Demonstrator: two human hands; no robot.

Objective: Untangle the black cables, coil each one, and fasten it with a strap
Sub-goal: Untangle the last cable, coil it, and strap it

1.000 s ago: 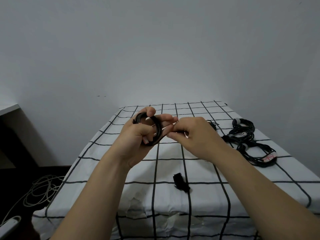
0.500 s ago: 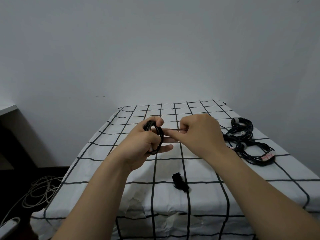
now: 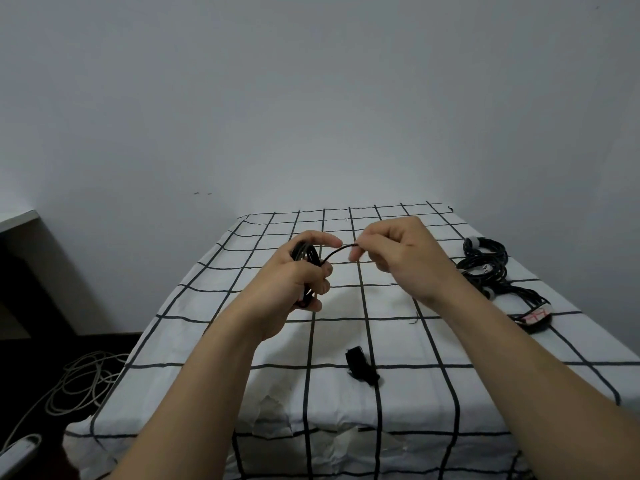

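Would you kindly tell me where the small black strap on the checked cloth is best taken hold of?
Likely pinch the strap mid-length across its narrow width, coming from above: it lies slanted on the cloth, nothing touching it.

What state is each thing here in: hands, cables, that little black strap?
Left hand: grips the coiled black cable, not yet strapped.
Right hand: pinches that cable's loose end.
Black strap: lies loose on the tablecloth.
Other black cables: heaped at the tablecloth's right side.
White cable: loosely looped on the floor.
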